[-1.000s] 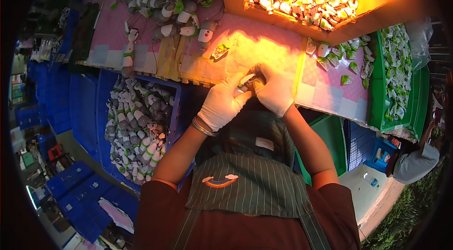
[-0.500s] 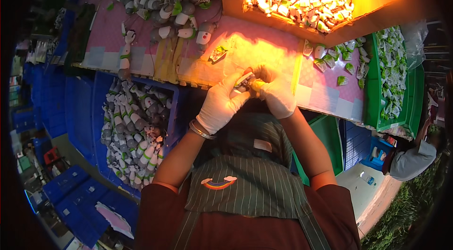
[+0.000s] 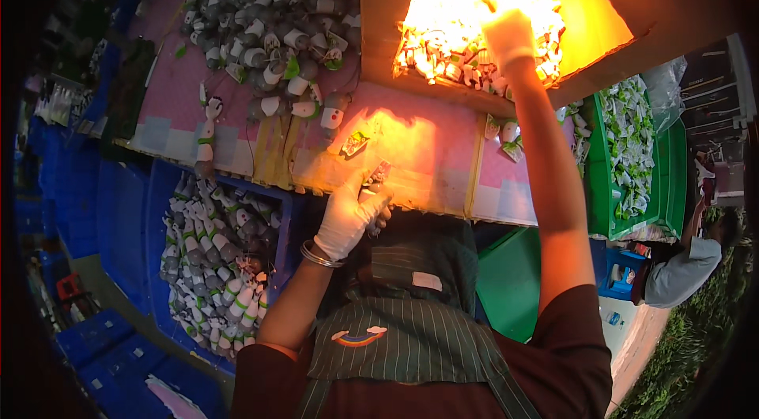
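Observation:
My left hand [image 3: 346,217], in a white glove with a bangle at the wrist, is closed at the table's near edge. Out of its fingers sticks a small dark, speckled piece [image 3: 379,175] whose kind I cannot make out. My right arm stretches far forward, and my gloved right hand [image 3: 510,35] is over the bright heap of small white parts [image 3: 462,63] in the cardboard box [image 3: 443,95]. Glare washes out its fingers, so any hold there is hidden. A small green-and-white packet [image 3: 355,144] lies on the table just beyond my left hand.
Grey-and-white figures with green bands [image 3: 277,24] are heaped at the back left. A blue crate [image 3: 288,229] below holds more. At right stands a green crate [image 3: 599,182] of green-and-white packets. A person in grey [image 3: 684,273] is at the far right.
My hands, together before, are now apart. The right has gone forward and up into the cardboard box. My left hand has dropped slightly nearer with its small dark piece. The whole view has shifted.

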### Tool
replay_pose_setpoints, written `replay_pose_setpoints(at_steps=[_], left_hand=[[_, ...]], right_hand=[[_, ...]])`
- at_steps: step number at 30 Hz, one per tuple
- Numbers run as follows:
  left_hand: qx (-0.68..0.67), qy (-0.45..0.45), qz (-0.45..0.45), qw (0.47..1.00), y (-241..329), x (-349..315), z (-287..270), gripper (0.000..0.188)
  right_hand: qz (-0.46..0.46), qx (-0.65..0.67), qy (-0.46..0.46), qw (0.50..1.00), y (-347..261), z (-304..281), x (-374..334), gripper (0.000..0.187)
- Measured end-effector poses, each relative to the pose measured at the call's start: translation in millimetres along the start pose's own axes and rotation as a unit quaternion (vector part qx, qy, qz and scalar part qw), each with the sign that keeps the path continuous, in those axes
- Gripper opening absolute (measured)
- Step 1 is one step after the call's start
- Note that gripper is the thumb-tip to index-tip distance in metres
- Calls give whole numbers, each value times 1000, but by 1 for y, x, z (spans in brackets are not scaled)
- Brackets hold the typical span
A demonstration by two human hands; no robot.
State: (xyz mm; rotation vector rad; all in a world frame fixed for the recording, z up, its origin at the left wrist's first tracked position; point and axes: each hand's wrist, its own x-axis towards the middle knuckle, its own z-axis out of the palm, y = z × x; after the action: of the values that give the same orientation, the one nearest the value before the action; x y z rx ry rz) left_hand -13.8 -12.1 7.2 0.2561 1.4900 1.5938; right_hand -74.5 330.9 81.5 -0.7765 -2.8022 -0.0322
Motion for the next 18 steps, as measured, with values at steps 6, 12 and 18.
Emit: replay_pose_setpoints(at_steps=[6,12,18], left_hand=[[-41,8,-1,999,-4,-3,3,46],[-109,-6,-33,994,6,-4,4,48],[-129,-9,-10,992,-1,0,9,46]], right_hand=[[-50,-39,-32,997,-1,4,23,22],[-47,206,-22,977,-14,12,-10,18],[-48,487,-57,870,-16,7,-60,17]])
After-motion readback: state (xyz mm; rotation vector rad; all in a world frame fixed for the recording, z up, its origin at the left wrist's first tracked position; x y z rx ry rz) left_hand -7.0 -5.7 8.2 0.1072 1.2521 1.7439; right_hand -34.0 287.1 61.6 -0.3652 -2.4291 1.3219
